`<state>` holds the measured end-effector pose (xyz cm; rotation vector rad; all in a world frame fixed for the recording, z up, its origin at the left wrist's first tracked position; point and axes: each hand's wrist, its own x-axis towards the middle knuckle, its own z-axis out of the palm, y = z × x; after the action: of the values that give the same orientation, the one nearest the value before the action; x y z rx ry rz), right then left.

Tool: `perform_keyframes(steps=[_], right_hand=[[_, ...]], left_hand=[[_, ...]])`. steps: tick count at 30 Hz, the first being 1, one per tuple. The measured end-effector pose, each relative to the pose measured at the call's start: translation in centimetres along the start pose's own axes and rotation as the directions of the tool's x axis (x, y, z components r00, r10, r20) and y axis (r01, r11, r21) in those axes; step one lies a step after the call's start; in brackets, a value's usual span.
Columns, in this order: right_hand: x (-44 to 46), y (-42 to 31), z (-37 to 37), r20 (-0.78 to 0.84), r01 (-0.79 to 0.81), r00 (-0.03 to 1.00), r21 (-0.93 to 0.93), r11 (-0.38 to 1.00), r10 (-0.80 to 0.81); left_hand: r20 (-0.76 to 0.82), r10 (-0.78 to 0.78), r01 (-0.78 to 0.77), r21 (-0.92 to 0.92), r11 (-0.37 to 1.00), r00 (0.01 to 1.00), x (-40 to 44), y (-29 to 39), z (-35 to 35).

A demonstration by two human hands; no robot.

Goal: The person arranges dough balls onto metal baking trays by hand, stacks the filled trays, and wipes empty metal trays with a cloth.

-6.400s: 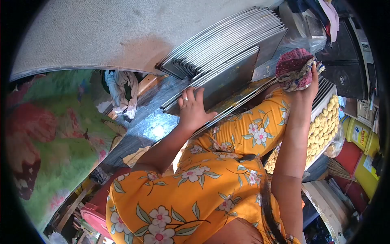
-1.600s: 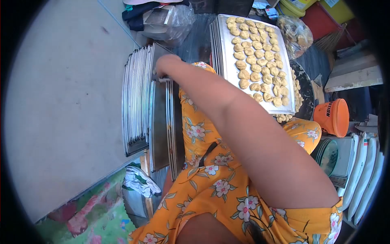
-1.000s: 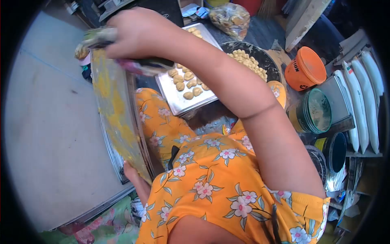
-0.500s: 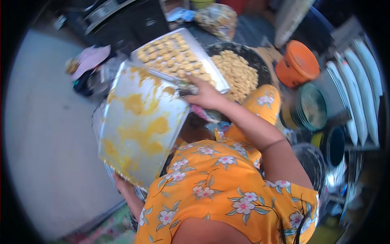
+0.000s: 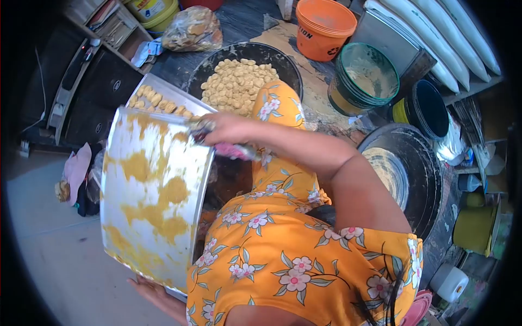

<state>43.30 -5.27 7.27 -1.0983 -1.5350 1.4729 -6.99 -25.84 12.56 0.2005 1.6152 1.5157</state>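
A metal baking tray (image 5: pixel 179 157) with yellow-brown smears over its surface is tilted in front of me, at the left of my lap. My left hand (image 5: pixel 155 293) holds it from below at the near edge, partly hidden by the tray. My right hand (image 5: pixel 223 127) is at the tray's far right corner, closed on a crumpled cloth (image 5: pixel 202 128) with a pink part hanging under the wrist. Behind the smeared tray, another tray (image 5: pixel 182 96) carries rows of small dough pieces (image 5: pixel 155 100), mostly covered from view.
A black basin (image 5: pixel 291 68) full of dough lumps (image 5: pixel 236 81) stands beyond my knee. Orange buckets (image 5: pixel 326 27), green buckets (image 5: pixel 367 79) and a large black tub (image 5: pixel 429 179) line the right. A bag (image 5: pixel 193 28) lies at the back; a pink hat (image 5: pixel 77 171) is at left.
The view has swung to the right. The smeared tray now covers more of the dough tray behind it. My right hand and the cloth stay at the tray's far corner.
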Motion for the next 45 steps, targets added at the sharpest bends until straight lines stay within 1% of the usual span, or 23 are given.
perform_keyframes(steps=[4,5,6,7,11,14,18,19,20,22,23,26,27,28,29,32,35,37,40,41,43,44,45], right_hand=[[-6.6,1.2,-10.3,-0.287,-0.008,0.958,0.049,0.999,0.022],[-9.2,0.7,-12.2,-0.367,0.053,0.93,0.132,0.99,-0.001],[-11.8,0.6,-14.5,-0.455,0.005,0.89,0.045,0.999,0.016],[-14.1,1.8,-16.8,-0.51,0.02,0.86,0.05,0.999,0.008],[-24.5,5.2,-22.0,-0.799,0.087,0.601,0.086,0.992,0.017],[-31.9,8.2,-24.7,-0.902,0.132,0.427,0.132,0.982,0.064],[-40.9,12.9,-27.1,-0.983,0.261,0.126,0.163,0.951,0.134],[-43.3,13.6,-27.6,-0.984,0.204,0.075,0.175,0.963,0.163],[-44.9,14.1,-27.4,-0.984,0.297,0.023,0.176,0.938,0.178],[-49.1,16.4,-27.6,-0.956,0.299,-0.069,0.254,0.92,0.287],[-51.1,18.3,-27.9,-0.953,0.25,-0.145,0.224,0.942,0.265],[-55.6,26.0,-28.8,-0.878,0.403,-0.385,0.118,0.907,0.285],[-55.6,26.4,-28.2,-0.826,0.492,-0.462,0.063,0.868,0.322],[-54.7,25.7,-27.5,-0.84,0.531,-0.5,-0.108,0.841,0.208],[-56.0,26.8,-28.1,-0.807,0.56,-0.53,-0.103,0.822,0.26],[-58.4,28.7,-29.3,-0.775,0.611,-0.544,-0.105,0.785,0.32],[-55.5,25.3,-28.1,-0.688,0.591,-0.646,-0.175,0.788,0.332],[-53.4,24.8,-27.1,-0.606,0.547,-0.732,-0.25,0.799,0.311],[-46.7,24.8,-23.7,-0.613,0.574,-0.694,-0.154,0.804,0.377],[-42.3,22.6,-21.9,-0.649,0.671,-0.593,-0.071,0.738,0.476],[-35.0,20.0,-19.7,-0.793,0.715,-0.364,0.098,0.692,0.488],[-33.4,21.6,-19.6,-0.865,0.731,-0.108,0.265,0.629,0.49],[-30.5,21.3,-19.8,-0.857,0.754,-0.037,0.314,0.577,0.514]], left_hand=[[0.449,-0.034,0.003,0.07,0.998,0.893,3.1,1.7,12.2],[0.544,-0.081,0.036,0.093,0.995,0.835,3.3,2.0,16.5],[0.713,-0.104,0.025,0.12,0.992,0.693,3.4,1.8,20.6],[0.763,-0.139,0.015,0.167,0.986,0.631,4.5,1.2,24.9],[0.854,-0.289,0.066,0.29,0.955,0.432,2.6,-4.4,43.6],[0.88,-0.414,-0.003,0.426,0.905,0.233,-0.8,-10.6,55.2],[0.849,-0.516,-0.087,0.526,0.846,0.111,-9.0,-19.4,65.5],[0.831,-0.554,-0.092,0.557,0.826,0.058,-10.4,-21.9,67.6],[0.831,-0.554,-0.127,0.556,0.822,0.051,-12.4,-24.1,69.2],[0.837,-0.546,-0.192,0.541,0.819,0.03,-18.0,-27.1,70.4],[0.786,-0.614,-0.145,0.601,0.786,-0.075,-18.6,-29.3,71.7],[0.726,-0.671,-0.053,0.672,0.739,-0.151,-21.0,-35.5,73.3],[0.724,-0.684,-0.119,0.674,0.729,-0.09,-21.6,-36.5,72.4],[0.722,-0.691,-0.189,0.675,0.714,-0.031,-22.0,-37.2,71.6],[0.655,-0.755,-0.3,0.711,0.635,-0.045,-20.9,-39.2,71.3],[0.482,-0.869,-0.395,0.825,0.405,0.115,-20.6,-40.8,67.6],[0.325,-0.932,-0.461,0.81,0.362,-0.16,-21.9,-41.0,66.1],[0.395,-0.91,-0.482,0.777,0.405,-0.127,-22.3,-41.9,65.4],[0.49,-0.871,-0.493,0.75,0.441,-0.033,-22.9,-41.5,65.0],[0.514,-0.858,-0.495,0.74,0.456,-0.022,-23.2,-40.9,64.9],[0.522,-0.853,-0.498,0.736,0.459,-0.014,-22.9,-41.1,65.1],[0.505,-0.863,-0.5,0.743,0.444,-0.016,-22.4,-42.2,65.5],[0.486,-0.874,-0.505,0.749,0.428,-0.02,-22.1,-42.7,65.6]])
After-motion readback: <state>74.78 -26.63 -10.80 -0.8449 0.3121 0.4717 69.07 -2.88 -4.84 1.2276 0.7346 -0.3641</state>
